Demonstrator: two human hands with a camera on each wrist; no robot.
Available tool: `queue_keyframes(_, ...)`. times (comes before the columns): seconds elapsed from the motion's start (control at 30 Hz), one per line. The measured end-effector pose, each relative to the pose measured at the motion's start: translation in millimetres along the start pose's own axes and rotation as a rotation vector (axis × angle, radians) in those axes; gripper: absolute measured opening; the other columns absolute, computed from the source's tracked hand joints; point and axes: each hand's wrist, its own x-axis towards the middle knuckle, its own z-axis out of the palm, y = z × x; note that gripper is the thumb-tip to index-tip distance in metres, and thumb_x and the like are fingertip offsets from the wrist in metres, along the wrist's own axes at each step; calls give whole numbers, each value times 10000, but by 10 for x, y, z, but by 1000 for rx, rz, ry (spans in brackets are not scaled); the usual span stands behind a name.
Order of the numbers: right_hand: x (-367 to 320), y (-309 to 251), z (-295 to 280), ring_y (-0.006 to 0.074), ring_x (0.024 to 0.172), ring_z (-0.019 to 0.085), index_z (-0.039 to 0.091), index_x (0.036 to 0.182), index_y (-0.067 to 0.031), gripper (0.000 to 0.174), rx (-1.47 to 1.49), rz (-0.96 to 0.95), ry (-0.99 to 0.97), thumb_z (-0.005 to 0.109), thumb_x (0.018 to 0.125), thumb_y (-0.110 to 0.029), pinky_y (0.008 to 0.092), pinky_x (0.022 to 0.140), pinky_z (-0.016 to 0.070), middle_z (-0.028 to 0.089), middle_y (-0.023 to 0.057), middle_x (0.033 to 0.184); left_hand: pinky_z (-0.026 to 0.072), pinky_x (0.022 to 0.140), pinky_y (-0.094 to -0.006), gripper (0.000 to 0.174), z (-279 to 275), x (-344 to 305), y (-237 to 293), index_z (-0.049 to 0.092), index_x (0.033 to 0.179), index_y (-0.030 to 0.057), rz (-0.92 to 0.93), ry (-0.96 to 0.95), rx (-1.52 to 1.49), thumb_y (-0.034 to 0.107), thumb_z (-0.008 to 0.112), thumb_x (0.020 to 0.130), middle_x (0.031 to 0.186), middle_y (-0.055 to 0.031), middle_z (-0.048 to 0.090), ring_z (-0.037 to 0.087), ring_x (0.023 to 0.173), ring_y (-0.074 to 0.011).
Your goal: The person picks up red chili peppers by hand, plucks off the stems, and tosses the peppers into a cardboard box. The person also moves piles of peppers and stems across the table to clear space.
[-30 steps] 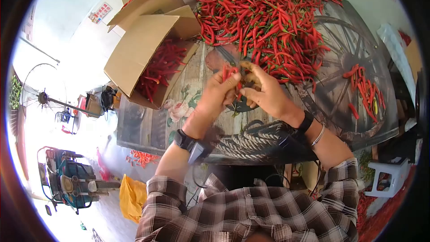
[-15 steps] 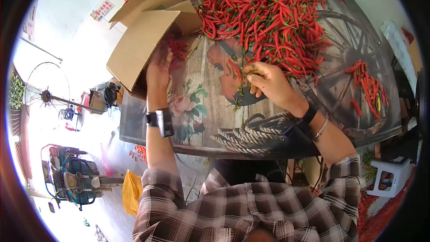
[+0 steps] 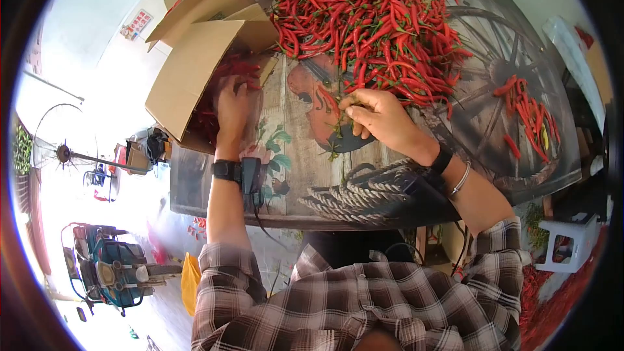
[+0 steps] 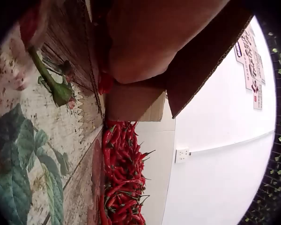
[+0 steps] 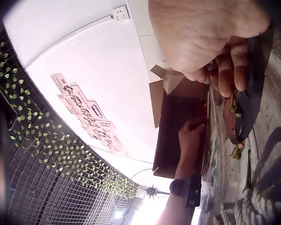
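My left hand [image 3: 234,107] reaches into the open cardboard box [image 3: 188,81] at the left, fingers loose over the red chilies [image 3: 237,68] inside. It is blurred in the head view; in the left wrist view its fingertips are hidden. Over the violin picture [image 3: 318,114] on the tabletop, my right hand [image 3: 383,117] has its fingers bent, thumb against forefinger, with small greenish chili stems at the tips. The palm hides this pinch in the right wrist view. A red chili [image 3: 327,99] shows just left of these fingertips. Loose green stems [image 3: 333,148] lie below them.
A big heap of red chilies [image 3: 383,32] covers the back of the table. A smaller pile [image 3: 530,120] lies at the right. Behind the open box stands another cardboard box [image 3: 208,0]. A grey plastic stool [image 3: 567,245] stands on the floor at the right.
My left hand has gone from beside the right hand, where both held red chilies, leftward into the box. My right hand has stayed over the violin picture.
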Motion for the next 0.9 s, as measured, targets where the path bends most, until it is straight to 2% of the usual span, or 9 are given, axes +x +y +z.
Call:
queue_keyframes(0.07, -4, -2, 2, 68, 620, 557, 582, 1007, 34, 197, 8, -4, 10, 527, 901, -123, 234, 525, 462, 569, 2, 766, 470, 777, -341, 195, -40, -28, 86, 622, 1003, 12, 15, 55, -64, 43, 606, 811, 947, -161, 630, 615, 885, -283)
queue_keyframes(0.13, -10, -10, 15, 68, 613, 556, 582, 1006, 34, 204, 13, -8, 15, 535, 904, -137, 232, 520, 460, 565, 1, 760, 480, 773, -338, 181, -149, -77, 364, 617, 1010, 26, -131, -10, -405, 75, 588, 838, 950, -153, 650, 633, 871, -309)
queue_keyframes(0.17, -12, -19, 22, 70, 609, 557, 584, 998, 29, 213, 17, -13, 22, 550, 905, -160, 229, 514, 457, 563, -1, 757, 480, 773, -338, 181, -132, -121, 453, 617, 1010, 26, -130, -12, -408, 75, 588, 838, 950, -153, 650, 633, 871, -309)
queue_keyframes(0.23, -13, -23, 32, 71, 605, 557, 586, 990, 24, 223, 18, -17, 32, 564, 907, -183, 225, 508, 453, 562, -3, 753, 489, 721, -300, 157, -74, -231, 655, 612, 995, 20, -47, -67, -559, 52, 595, 843, 914, -149, 658, 651, 819, -257)
queue_keyframes(0.3, -1, -9, 40, 68, 586, 544, 589, 940, 8, 225, 59, -59, 27, 586, 906, -215, 216, 479, 425, 560, -11, 734, 499, 697, -313, 151, -126, -388, 1004, 613, 975, 29, 168, -128, -448, 26, 592, 826, 901, -137, 650, 646, 824, -264)
queue_keyframes(0.33, -3, -16, 37, 68, 586, 544, 589, 940, 8, 225, 56, -57, 27, 586, 906, -215, 216, 479, 425, 560, -11, 734, 499, 697, -313, 151, -122, -446, 1143, 613, 975, 29, 166, -128, -451, 26, 592, 826, 901, -137, 650, 646, 824, -264)
queue_keyframes(0.4, -13, -45, 25, 50, 582, 490, 583, 871, 2, 225, 32, -63, -16, 595, 904, -220, 227, 489, 396, 539, -27, 698, 501, 667, -340, 152, -105, -534, 1356, 617, 946, 42, 444, -164, -385, 23, 612, 795, 867, -122, 639, 633, 801, -290)
queue_keyframes(0.7, 20, 62, 11, 46, 611, 374, 530, 779, 33, 210, -252, -174, 26, 591, 874, -144, 280, 512, 340, 419, -6, 609, 498, 648, -380, 196, -69, -641, 1465, 621, 942, 44, 304, -182, -461, 61, 666, 752, 856, -112, 632, 613, 773, -321)
queue_keyframes(0.9, -18, -92, 23, 39, 599, 362, 511, 752, 26, 188, -236, -74, 34, 599, 852, -107, 265, 502, 331, 408, -8, 600, 487, 646, -349, 195, -102, -632, 1370, 640, 936, 9, 335, -179, -456, 83, 686, 761, 824, -126, 620, 612, 736, -298)
